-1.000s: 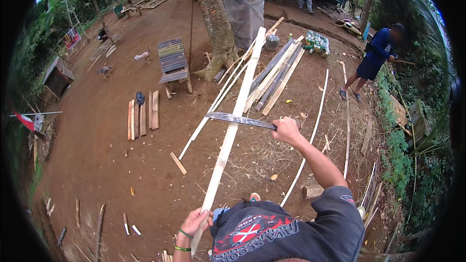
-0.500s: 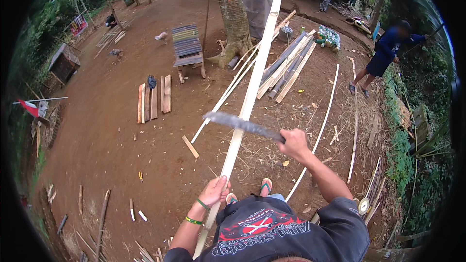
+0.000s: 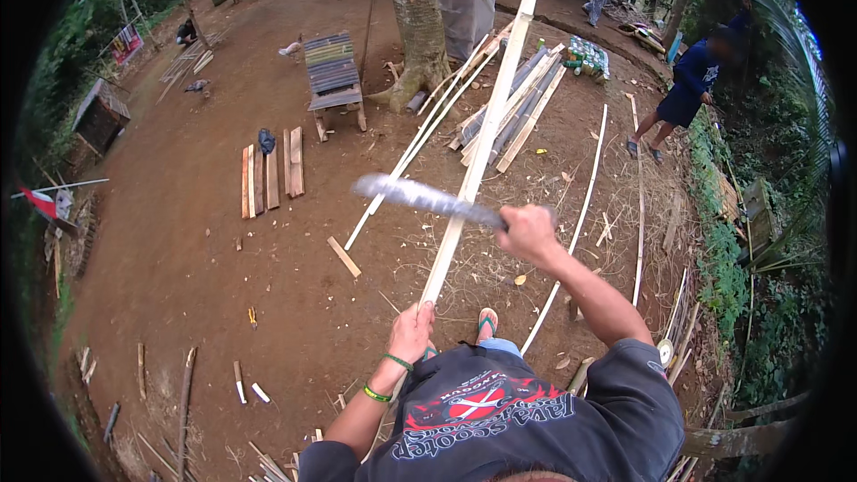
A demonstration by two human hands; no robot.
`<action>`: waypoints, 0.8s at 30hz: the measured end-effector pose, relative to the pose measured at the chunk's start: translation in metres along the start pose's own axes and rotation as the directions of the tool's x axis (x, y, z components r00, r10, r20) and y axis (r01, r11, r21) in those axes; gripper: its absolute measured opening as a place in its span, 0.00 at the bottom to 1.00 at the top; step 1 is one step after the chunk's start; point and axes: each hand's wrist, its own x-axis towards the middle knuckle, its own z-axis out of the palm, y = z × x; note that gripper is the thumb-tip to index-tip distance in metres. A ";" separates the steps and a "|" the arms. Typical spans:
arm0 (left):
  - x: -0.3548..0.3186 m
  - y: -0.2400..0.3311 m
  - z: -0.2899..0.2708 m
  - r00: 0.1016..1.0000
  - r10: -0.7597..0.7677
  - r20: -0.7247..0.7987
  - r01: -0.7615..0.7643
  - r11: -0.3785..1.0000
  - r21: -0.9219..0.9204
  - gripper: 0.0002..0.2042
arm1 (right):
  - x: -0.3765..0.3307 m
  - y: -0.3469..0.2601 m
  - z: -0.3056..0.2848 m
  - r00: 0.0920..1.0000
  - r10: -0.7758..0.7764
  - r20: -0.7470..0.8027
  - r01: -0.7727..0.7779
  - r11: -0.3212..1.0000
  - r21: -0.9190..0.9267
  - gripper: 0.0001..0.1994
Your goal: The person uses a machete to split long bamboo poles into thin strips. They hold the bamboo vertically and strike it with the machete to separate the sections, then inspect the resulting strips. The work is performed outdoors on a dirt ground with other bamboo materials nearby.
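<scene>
A long pale strip of split bamboo slants away from me, its far end raised toward the tree. My left hand is closed around its near part, close to my body. In my right hand is the handle of a machete, the fingers wrapped tight. The machete blade points left and lies across the strip, some way beyond my left hand; motion blurs it slightly. I cannot tell how deep its edge bites, if at all. The strip's near end is hidden by my left forearm and shirt.
Bamboo poles and strips lie piled ahead near a tree. A slatted bamboo chair stands left of it, with short boards nearer. Long strips lie to my right. A person in blue stands at the right slope.
My left hand and the strip have shifted slightly forward and right. The machete has moved a little farther along the strip, still crossing it. The person in blue has shifted posture.
</scene>
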 end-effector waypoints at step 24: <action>-0.026 0.000 -0.034 0.911 -0.215 0.353 0.332 0.889 -0.314 0.19 | 0.025 0.083 0.015 0.977 0.204 -0.059 -0.206 0.978 -0.029 0.08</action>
